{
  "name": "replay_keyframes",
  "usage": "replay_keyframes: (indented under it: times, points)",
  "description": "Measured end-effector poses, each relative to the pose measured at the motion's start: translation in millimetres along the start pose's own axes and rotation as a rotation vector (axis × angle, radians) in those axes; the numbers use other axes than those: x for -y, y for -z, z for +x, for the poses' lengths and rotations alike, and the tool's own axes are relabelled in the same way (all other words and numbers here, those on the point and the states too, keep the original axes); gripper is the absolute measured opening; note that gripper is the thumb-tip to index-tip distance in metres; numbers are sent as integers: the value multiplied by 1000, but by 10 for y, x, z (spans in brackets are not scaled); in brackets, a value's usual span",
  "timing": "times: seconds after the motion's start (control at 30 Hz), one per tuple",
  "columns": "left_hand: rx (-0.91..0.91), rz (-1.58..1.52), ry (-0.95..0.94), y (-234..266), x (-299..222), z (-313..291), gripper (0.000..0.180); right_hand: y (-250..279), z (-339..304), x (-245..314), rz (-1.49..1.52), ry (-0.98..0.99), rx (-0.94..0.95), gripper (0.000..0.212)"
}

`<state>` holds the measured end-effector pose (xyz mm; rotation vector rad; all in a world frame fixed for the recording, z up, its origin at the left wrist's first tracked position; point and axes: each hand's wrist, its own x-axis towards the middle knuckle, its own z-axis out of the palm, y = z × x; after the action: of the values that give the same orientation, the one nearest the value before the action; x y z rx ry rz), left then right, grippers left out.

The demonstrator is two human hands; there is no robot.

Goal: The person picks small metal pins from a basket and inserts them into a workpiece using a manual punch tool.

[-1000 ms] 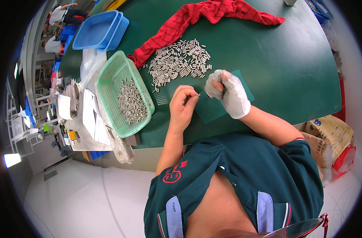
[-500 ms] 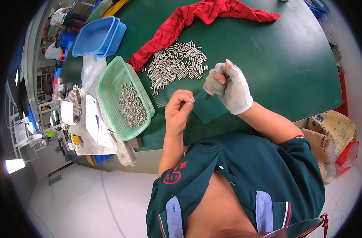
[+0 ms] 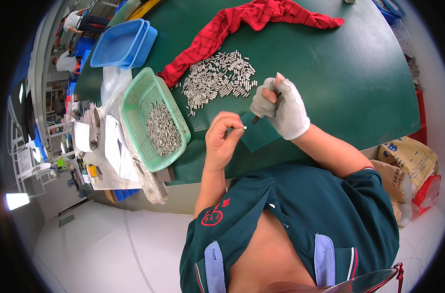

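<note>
Between the thumb and index finger of my bare left hand (image 3: 223,137) is a small metal pin (image 3: 245,127), only its bright tip showing. My right hand (image 3: 283,107), in a white glove with bare fingertips, is closed round a dark, thin tool (image 3: 255,119); its lower end sticks out below the fingers and its kind is not clear. A green sheet (image 3: 259,135) lies on the table beneath both hands. Beyond them spreads a loose pile of short metal pins (image 3: 217,78). To the left of my left hand, a light green plastic basket (image 3: 179,113) holds many more pins (image 3: 163,131).
A red checked cloth (image 3: 252,14) curves behind the pile on the green table (image 3: 359,73). Stacked blue trays (image 3: 116,46) stand at the far left, near papers (image 3: 116,146) and plastic sheeting. Bags (image 3: 408,161) sit right of the table. Two people are in the far left background.
My left hand has shifted slightly right, and the pin's tip now shows more clearly past the fingertips. My right hand has barely moved.
</note>
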<state>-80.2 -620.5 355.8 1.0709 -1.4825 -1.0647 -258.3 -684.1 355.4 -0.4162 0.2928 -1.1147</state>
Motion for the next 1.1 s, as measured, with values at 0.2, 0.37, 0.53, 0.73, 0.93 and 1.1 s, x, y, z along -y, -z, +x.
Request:
replay_keyframes:
  times: [0.2,0.37,0.53,0.73,0.93,1.1]
  points:
    - [-12,291,-21,-58,15,-9,10,-9,6,28,6,-1,-40,47]
    - [39,695,-114,-156,154,-35,11,24,14,38,-20,24,-32,47]
    - [56,845,-85,-214,187,-60,13,38,3,-14,-65,3,-33,45]
    - [74,858,-65,-221,159,-23,13,66,-8,-39,-123,-9,-59,44]
    - [69,850,-48,-226,151,-29,12,87,-12,-68,-134,-26,-58,45]
    - [69,857,-34,-222,156,-38,11,52,-15,-77,-162,-47,-115,48]
